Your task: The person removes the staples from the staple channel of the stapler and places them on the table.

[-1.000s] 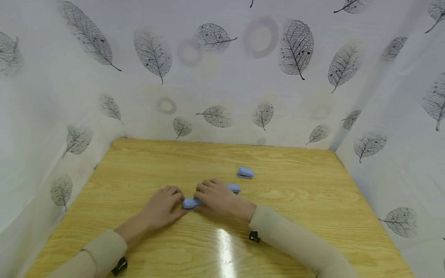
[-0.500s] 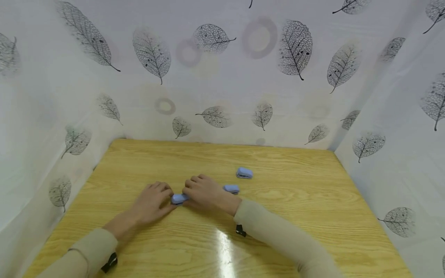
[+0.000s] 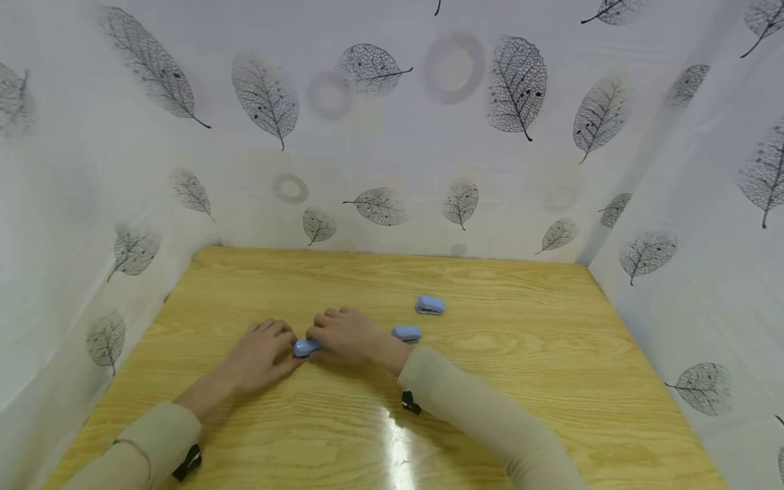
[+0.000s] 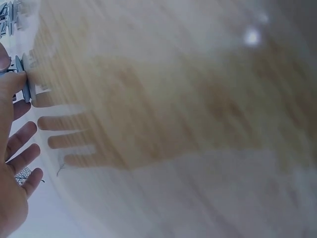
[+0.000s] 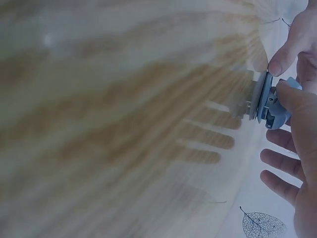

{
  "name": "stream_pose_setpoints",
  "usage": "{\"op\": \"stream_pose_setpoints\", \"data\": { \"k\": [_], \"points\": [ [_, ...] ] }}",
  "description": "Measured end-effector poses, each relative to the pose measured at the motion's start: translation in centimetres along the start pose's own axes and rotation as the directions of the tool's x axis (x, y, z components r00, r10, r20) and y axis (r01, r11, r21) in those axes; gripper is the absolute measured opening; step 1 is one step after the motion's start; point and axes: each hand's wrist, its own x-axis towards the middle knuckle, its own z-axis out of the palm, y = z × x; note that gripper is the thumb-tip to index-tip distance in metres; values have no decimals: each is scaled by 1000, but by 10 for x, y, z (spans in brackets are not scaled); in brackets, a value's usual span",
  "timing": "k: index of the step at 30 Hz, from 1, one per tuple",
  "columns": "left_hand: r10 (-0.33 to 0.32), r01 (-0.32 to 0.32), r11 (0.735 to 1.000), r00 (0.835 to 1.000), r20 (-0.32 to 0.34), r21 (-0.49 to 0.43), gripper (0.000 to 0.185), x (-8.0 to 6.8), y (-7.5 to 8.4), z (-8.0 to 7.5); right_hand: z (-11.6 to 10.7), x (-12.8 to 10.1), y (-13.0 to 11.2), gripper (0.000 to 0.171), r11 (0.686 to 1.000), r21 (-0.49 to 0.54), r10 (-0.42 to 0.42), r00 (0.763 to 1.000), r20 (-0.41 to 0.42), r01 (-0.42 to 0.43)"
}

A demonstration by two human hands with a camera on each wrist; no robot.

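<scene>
Between my two hands a small light-blue stapler (image 3: 305, 348) lies low at the tabletop, left of the middle in the head view. My left hand (image 3: 256, 355) pinches its left end, thumb in front. From the other side my right hand (image 3: 349, 336) grips the right end and covers much of it. The right wrist view shows the stapler (image 5: 278, 110) with its base close to the wood, my right thumb across its body and the left thumb at the base. The lower fingers of both hands are spread apart and off the stapler.
A second light-blue stapler (image 3: 407, 333) stands just right of my right hand. Behind it, slightly farther right, is a third stapler (image 3: 431, 305). The wooden table (image 3: 520, 381) ends at a leaf-patterned cloth wall (image 3: 404, 150) at the back and sides.
Both hands have shifted left and a little farther back together with the stapler between them. The second stapler, partly covered by the right hand before, now shows fully.
</scene>
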Motion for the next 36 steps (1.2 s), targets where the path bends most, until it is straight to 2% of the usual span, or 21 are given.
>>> {"op": "stream_pose_setpoints", "data": {
  "k": [7,16,25,33,36],
  "points": [
    [-10,10,1000,1000,-7,-7,27,-1,0,1,-3,2,-4,41,1000,24,-10,1000,-19,11],
    [-12,11,1000,999,-34,-18,26,-1,3,3,-3,5,-8,39,995,-92,-30,999,-33,27],
    [-5,4,1000,999,-51,-12,26,0,4,6,-1,5,-8,36,989,-143,-52,997,-64,42],
    [-20,20,1000,999,-27,-3,30,0,7,4,5,3,-2,37,1000,16,-21,996,-87,22],
    [-9,10,1000,999,-43,11,30,0,8,3,5,2,-1,37,1000,14,-24,995,-98,25]
  ]
}}
